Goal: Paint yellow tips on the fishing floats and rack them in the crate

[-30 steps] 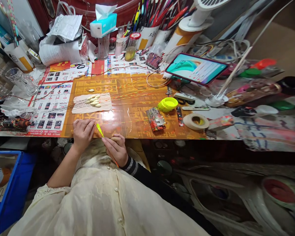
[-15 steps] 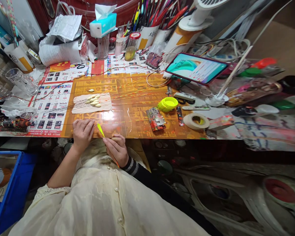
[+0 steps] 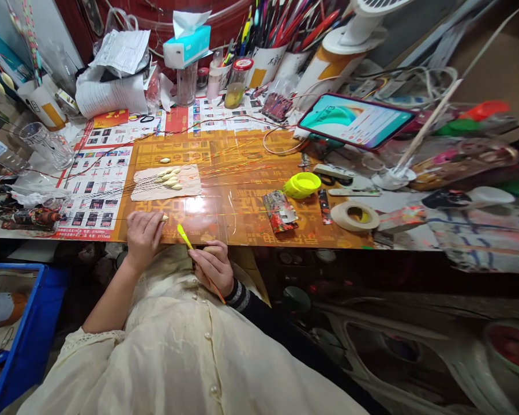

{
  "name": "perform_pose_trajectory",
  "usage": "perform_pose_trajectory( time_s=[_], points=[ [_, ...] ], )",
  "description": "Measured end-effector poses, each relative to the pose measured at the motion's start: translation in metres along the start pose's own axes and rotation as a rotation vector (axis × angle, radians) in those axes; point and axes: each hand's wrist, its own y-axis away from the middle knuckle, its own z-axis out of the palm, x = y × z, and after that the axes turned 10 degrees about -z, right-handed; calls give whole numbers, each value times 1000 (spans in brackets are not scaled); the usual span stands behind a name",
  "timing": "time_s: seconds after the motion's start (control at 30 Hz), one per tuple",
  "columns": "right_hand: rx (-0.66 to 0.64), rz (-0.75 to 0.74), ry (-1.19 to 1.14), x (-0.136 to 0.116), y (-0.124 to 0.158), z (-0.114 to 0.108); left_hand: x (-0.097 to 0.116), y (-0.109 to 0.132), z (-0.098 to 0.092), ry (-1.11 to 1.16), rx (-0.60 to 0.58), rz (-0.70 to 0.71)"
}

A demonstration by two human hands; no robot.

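Note:
My left hand [image 3: 144,235] is closed at the table's front edge, pinching a thin fishing float [image 3: 165,218] whose pale body shows at the fingertips. A fine stem runs from it to the right over the table. To the right, my right hand [image 3: 214,266] is closed round a paintbrush [image 3: 184,236]. Bright yellow covers the brush's tip, which points up and left, a little apart from the float. Behind the hands, several pale fishing floats [image 3: 169,177] lie on a cloth [image 3: 145,184], and one more float [image 3: 165,160] lies just beyond it.
On the right are a yellow paint tub [image 3: 301,184], a paint-smeared box [image 3: 279,212], a tape roll [image 3: 354,216] and a propped phone [image 3: 355,120]. At the back stand a tissue box [image 3: 187,47], a red-lidded jar [image 3: 237,83] and brush pots. A glass mug [image 3: 47,145] is on the left.
The brush tip has moved away from my left hand, to the right and slightly down. The float's pale body now shows at my left fingertips. The whole view has shifted slightly.

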Motion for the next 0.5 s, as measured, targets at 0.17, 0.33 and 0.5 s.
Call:
perform_pose_trajectory(
  time_s=[0.17,0.33,0.5],
  points=[
    [17,-4,-10,2,2,-1,3,-5,-5,39,12,15],
    [26,-36,-10,5,1,-6,18,-18,-17,37,67,95],
    [13,-69,19,7,3,-19,18,-20,-52,-162,138,79]
  ],
)
